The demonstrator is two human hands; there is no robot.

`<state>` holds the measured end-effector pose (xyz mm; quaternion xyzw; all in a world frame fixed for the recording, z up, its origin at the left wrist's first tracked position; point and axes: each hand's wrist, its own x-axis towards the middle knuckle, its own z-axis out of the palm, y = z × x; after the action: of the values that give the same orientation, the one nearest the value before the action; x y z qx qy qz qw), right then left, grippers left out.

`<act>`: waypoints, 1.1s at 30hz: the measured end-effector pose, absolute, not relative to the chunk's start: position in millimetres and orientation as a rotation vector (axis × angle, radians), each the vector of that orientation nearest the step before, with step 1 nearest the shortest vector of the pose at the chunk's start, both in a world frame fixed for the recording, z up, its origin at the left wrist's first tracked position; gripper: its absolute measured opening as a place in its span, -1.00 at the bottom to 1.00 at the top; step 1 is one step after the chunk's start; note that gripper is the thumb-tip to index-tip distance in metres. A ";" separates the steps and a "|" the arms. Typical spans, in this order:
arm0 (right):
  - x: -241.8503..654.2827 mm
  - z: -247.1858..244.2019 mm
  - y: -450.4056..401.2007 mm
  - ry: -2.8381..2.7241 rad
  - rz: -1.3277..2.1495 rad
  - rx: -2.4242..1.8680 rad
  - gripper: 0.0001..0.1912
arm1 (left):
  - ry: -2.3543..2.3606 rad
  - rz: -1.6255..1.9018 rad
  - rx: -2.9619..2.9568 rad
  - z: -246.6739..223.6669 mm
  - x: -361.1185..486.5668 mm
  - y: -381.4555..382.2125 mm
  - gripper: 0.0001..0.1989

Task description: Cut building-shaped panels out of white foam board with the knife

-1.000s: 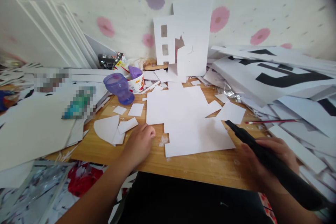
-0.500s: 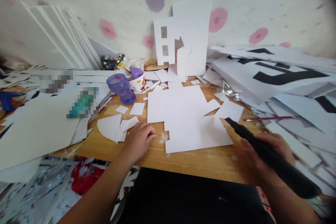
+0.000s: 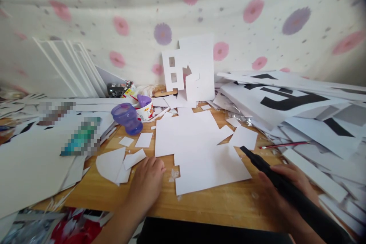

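Note:
My left hand (image 3: 149, 178) rests on the wooden table (image 3: 211, 209), fingers curled, just below a small white paper piece (image 3: 135, 159). Nothing shows in it, though its palm side is hidden. On the right, my right hand (image 3: 288, 187) is wrapped round a long black tool (image 3: 281, 183), whose narrow tip points up and left toward the paper. A large white sheet (image 3: 200, 148) with notched edges lies between the hands, touched by neither. Smaller white offcuts (image 3: 244, 137) lie at its right edge, and a rounded piece (image 3: 110, 163) lies to the left.
A purple cup (image 3: 127, 116) stands by a white tub (image 3: 145, 110). Cut-out white panels (image 3: 200, 66) stand upright at the back. Stacked boards with black markings (image 3: 286, 99) and a red pencil (image 3: 283, 145) are at the right. White boards (image 3: 34, 160) cover the left side.
The view has tilted upward, so the table and both hands appear lower and more of the patterned backdrop shows. My right hand still holds the black tool.

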<state>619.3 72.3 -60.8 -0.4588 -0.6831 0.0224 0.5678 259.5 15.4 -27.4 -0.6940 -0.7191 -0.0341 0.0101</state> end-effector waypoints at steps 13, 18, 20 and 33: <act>621.6 -55.9 70.5 -1.674 0.005 -1.089 -0.75 | -2.207 -0.164 -2.135 -37.3 256.2 17.0 -0.83; 617.5 -55.7 73.4 -1.647 -0.029 -1.078 -0.76 | -2.118 -0.185 -2.139 -38.6 260.0 12.4 -0.84; 616.7 -55.2 73.1 -1.628 -0.027 -1.044 -0.77 | -2.088 -0.197 -2.141 -39.7 260.2 10.8 -0.85; 594.8 -21.8 0.9 -1.906 0.307 -0.761 -0.77 | -1.988 -0.347 -2.207 -40.2 250.9 11.0 -0.74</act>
<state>594.8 0.9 -21.8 -0.3159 -0.7910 0.1276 0.5083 250.9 11.0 -40.2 -0.7359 -0.6629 -0.1159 0.0756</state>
